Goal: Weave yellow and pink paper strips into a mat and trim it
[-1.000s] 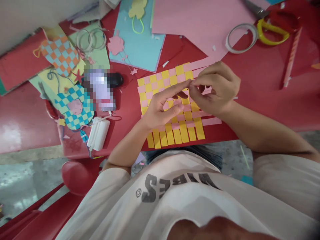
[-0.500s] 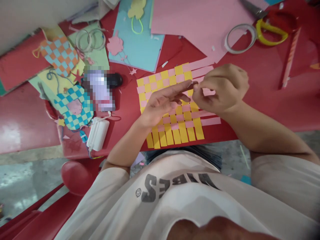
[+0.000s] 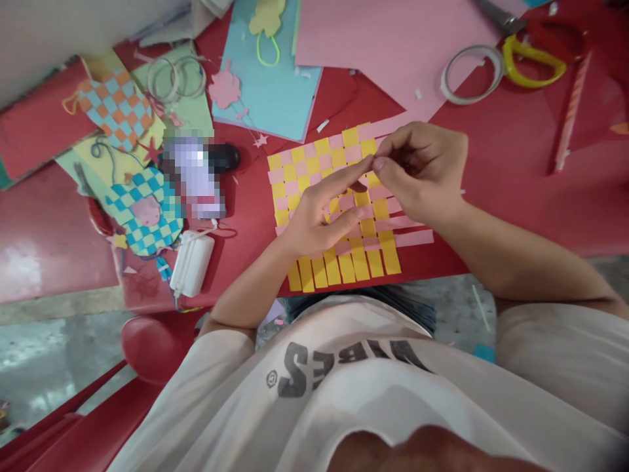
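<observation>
A woven mat of yellow and pink paper strips (image 3: 314,164) lies on the red table (image 3: 515,177) in front of me. My left hand (image 3: 319,213) rests on the mat's middle with fingers stretched out, its index finger lifted toward the right hand. My right hand (image 3: 425,174) hovers over the mat's right edge, thumb and forefinger pinched on the end of a pink strip (image 3: 388,145). More loose pink strip ends (image 3: 415,237) stick out to the right below it.
A pink paper sheet (image 3: 388,46) and a blue sheet (image 3: 275,85) lie behind the mat. A tape ring (image 3: 466,75), yellow-handled scissors (image 3: 533,56) and a pencil (image 3: 570,118) sit at the right. Finished woven pieces (image 3: 142,210), a white charger (image 3: 192,262) lie left.
My right hand swung out to the right, then came back left with the pinched strip. My left index finger stayed raised against it; the mat has not shifted.
</observation>
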Available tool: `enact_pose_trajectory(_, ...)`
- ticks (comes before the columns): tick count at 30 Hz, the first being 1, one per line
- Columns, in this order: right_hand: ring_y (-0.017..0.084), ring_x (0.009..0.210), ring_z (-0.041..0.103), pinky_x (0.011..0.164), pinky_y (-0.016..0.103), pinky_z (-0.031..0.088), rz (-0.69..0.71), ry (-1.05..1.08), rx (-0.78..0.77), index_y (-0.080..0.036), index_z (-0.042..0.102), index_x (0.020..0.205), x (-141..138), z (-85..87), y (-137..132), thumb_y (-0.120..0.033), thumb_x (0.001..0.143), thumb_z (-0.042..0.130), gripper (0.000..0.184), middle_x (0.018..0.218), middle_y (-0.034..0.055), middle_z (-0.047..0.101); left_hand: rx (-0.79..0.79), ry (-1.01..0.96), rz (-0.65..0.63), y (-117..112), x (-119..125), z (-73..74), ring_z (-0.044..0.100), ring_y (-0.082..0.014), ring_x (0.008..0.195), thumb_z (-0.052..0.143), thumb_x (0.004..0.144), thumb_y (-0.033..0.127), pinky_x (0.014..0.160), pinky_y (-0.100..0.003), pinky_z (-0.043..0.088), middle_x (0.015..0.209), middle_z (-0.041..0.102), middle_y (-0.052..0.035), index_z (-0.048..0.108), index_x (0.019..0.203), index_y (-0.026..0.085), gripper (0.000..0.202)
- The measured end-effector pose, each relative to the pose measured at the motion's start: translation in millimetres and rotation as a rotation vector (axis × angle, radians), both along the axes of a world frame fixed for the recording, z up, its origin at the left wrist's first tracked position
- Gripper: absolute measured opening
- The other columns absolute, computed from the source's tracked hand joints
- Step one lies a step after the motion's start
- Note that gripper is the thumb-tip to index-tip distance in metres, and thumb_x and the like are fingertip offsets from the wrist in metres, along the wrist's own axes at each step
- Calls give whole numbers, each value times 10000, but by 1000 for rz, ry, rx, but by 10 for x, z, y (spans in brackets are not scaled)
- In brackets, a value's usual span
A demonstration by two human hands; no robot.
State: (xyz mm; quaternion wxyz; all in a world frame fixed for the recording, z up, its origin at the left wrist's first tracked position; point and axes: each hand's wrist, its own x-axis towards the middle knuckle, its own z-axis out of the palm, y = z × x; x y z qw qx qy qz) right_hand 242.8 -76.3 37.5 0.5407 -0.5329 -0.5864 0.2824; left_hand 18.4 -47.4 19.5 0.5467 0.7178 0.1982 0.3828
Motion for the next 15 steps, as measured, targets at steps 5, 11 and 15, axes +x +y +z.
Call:
enact_pose_trajectory(5,250,666,656,607,473,641,25,0,-31,-344,726,942,6,-73,-5,-625,981,878,322,792,17,678,28,26,-11,17,-3,-35,803,-349,1357,788,1088,701,1152,-609,681,1689,736,-71,693,1699,389,692)
enact_pose_trajectory(11,223,613,604,542,434,586,38,30,-19,-335,697,902,-7,-91,40,-630,970,885,356,753,6,653,45,16,7,30,8,-78,797,-361,1372,794,1085,695,1150,-623,678,1701,728,-81,692,1702,388,697)
enact_pose_trajectory(15,200,563,525,485,408,508,62,53,-28,-333,680,854,14,-126,94,-634,949,892,380,696,-8,603,13,12,-7,33,12,-86,814,-338,1318,802,1076,699,1139,-600,686,1694,734,-72,699,1692,393,696)
